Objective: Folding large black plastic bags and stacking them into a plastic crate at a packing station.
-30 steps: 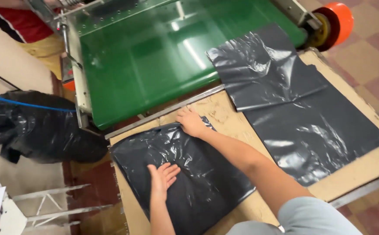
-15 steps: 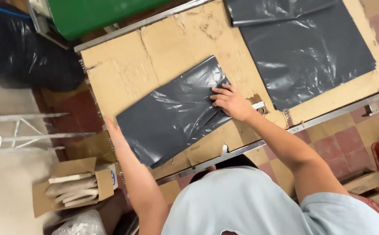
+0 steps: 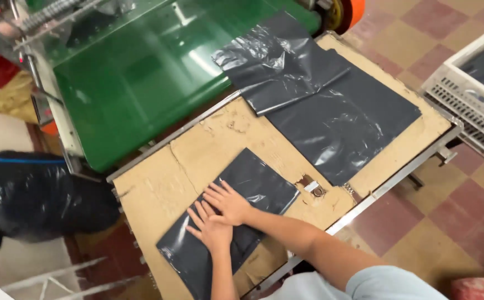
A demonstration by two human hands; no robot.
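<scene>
A folded dark grey plastic bag (image 3: pixel 264 186) lies on the worn brown cardboard tabletop (image 3: pixel 158 183) near its front edge. My left hand (image 3: pixel 209 229) lies flat on the bag's middle, fingers spread. My right hand (image 3: pixel 229 201) rests flat just beside and partly over it, also pressing on the bag. Neither hand grips anything. Further back, a larger stack of flat dark grey bags (image 3: pixel 336 111) lies on the table, with one crumpled bag (image 3: pixel 269 61) hanging off the green conveyor belt (image 3: pixel 142 78).
A bulging black sack (image 3: pixel 36 194) stands on the floor at the left. A white plastic crate (image 3: pixel 475 94) with dark bags sits at the right. An orange roller (image 3: pixel 344 14) is at the conveyor's end. A metal rail (image 3: pixel 386 183) edges the table front.
The bag has been folded narrower. My left hand moved from the bag's left edge onto its middle, beside my right hand. The camera view swung back up toward the conveyor.
</scene>
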